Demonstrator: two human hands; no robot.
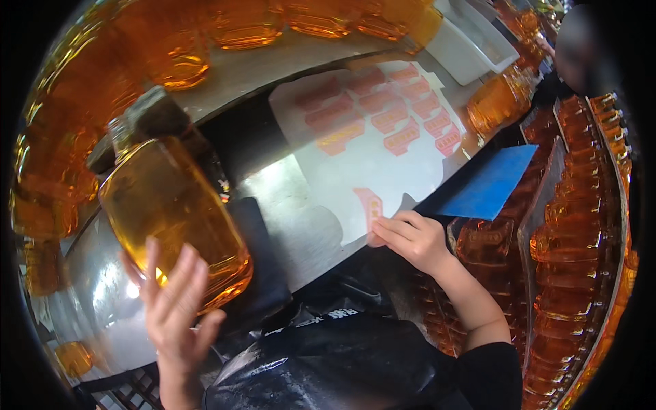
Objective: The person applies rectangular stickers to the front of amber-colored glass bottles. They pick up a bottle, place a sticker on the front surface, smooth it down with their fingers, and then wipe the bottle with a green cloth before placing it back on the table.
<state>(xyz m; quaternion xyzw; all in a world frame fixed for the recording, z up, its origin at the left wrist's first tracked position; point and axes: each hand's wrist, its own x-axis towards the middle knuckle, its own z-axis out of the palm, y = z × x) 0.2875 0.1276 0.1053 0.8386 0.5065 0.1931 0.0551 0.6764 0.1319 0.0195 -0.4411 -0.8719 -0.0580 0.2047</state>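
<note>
A large clear bottle of amber liquid [171,205] lies tilted at the left, its neck toward the upper left against a dark block [160,113]. My left hand [174,301] is over the bottle's lower end, fingers spread; whether they touch it I cannot tell. In a pinch, my right hand [413,239] grips the lower edge of a pink and white label [370,205]. That label is at the near edge of a white backing sheet [383,174], where several more pink labels [389,109] sit in rows beyond it.
Several amber bottles [246,27] line the far side of the metal table [273,195]. A white bin [471,41] stands at the far right, with another amber bottle [499,102] near it. Right of me, a blue sheet [488,184] lies beside crates of filled bottles [570,239].
</note>
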